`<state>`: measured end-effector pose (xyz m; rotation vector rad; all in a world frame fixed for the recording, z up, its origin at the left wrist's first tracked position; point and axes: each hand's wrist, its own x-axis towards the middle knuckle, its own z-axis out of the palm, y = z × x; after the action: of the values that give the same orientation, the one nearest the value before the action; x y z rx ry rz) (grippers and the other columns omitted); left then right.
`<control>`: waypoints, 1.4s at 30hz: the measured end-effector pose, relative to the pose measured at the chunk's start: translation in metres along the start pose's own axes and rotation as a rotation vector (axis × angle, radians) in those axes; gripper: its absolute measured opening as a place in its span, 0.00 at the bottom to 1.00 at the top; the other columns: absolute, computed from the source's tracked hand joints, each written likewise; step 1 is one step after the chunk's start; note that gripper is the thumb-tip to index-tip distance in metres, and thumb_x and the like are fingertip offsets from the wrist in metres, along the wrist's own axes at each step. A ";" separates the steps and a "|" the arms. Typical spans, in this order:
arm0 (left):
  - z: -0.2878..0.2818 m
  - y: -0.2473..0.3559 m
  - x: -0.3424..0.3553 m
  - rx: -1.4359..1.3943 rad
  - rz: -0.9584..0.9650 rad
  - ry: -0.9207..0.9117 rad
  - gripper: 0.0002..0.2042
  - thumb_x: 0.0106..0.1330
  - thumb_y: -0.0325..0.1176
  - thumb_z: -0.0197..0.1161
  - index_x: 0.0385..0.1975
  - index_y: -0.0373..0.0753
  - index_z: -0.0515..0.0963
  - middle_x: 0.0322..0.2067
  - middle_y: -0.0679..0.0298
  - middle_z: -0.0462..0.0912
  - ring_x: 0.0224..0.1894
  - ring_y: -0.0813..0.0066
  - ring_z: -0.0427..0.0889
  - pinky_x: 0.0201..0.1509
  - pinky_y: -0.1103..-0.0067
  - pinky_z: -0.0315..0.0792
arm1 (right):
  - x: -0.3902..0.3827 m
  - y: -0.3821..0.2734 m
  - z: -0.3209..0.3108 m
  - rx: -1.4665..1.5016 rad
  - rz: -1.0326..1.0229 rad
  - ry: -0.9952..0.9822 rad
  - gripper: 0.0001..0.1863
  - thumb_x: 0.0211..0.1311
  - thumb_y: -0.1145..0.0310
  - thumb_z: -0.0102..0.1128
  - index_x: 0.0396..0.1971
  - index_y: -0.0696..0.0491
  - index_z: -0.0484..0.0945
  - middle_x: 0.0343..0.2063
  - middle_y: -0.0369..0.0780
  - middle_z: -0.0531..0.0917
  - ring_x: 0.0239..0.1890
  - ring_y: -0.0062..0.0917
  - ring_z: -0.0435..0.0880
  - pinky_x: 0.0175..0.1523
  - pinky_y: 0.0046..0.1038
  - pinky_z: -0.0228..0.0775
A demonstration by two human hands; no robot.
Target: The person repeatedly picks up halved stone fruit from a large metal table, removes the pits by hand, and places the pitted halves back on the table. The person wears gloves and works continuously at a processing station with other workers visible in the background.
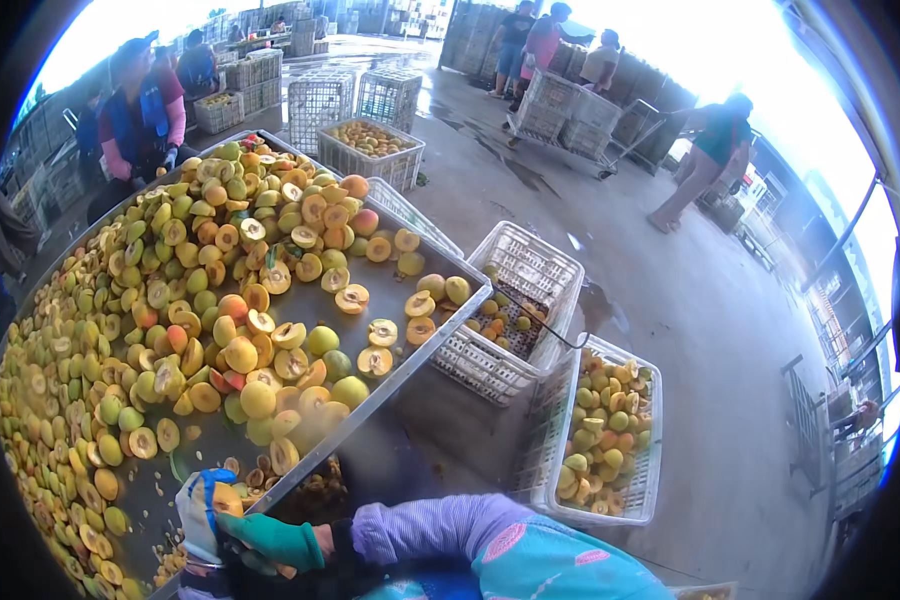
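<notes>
Though the left hand (200,515) holds fruit (228,499), its axis is unclear.

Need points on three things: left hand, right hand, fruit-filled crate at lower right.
Left hand (199,516): head view, middle of the white-and-blue glove.
Right hand (278,540): head view, middle of the green glove.
Crate (554,437): head view, its left side wall.

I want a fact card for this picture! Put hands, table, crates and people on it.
Left hand: white-and-blue glove, by a fruit half; grip unclear
Right hand: green glove, close to the left hand
Table: grey, raised rim, heaped with whole and halved fruit
Fuller crate: white, right of the table
Emptier crate: white, behind the fuller one
Person: blue vest, beyond the table
</notes>
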<state>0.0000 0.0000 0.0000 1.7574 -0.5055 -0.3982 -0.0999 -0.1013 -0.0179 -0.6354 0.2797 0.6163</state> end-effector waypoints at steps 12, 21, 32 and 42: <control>0.016 -0.027 -0.059 -0.802 0.030 0.851 0.17 0.71 0.40 0.55 0.52 0.34 0.72 0.28 0.60 0.82 0.23 0.75 0.78 0.22 0.81 0.72 | -0.018 0.011 0.022 0.553 0.248 -0.806 0.22 0.73 0.42 0.43 0.22 0.41 0.65 0.10 0.28 0.63 0.07 0.15 0.60 0.10 0.20 0.50; -0.121 0.019 -0.114 0.915 -0.254 0.640 0.18 0.59 0.47 0.67 0.38 0.38 0.80 0.37 0.51 0.83 0.43 0.52 0.81 0.47 0.62 0.73 | -0.042 0.014 -0.036 -0.074 0.483 0.002 0.22 0.72 0.43 0.46 0.31 0.47 0.70 0.14 0.32 0.69 0.11 0.19 0.65 0.15 0.20 0.56; -0.043 -0.029 0.087 0.750 -0.238 0.154 0.24 0.49 0.40 0.74 0.45 0.37 0.75 0.39 0.48 0.81 0.44 0.52 0.80 0.50 0.67 0.74 | -0.039 -0.031 -0.023 -0.479 -0.265 0.263 0.18 0.71 0.51 0.52 0.31 0.52 0.71 0.14 0.36 0.72 0.12 0.24 0.70 0.18 0.28 0.60; 0.013 0.019 -0.043 -0.173 -0.055 0.290 0.28 0.79 0.49 0.36 0.43 0.31 0.80 0.33 0.60 0.83 0.38 0.74 0.83 0.48 0.76 0.77 | -0.023 -0.018 -0.002 -1.170 -0.576 0.242 0.21 0.71 0.52 0.52 0.39 0.59 0.70 0.20 0.55 0.79 0.25 0.53 0.81 0.26 0.47 0.68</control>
<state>-0.0458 0.0084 0.0158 1.6292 -0.2098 -0.2123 -0.1067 -0.1245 -0.0017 -1.8445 -0.0848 0.0782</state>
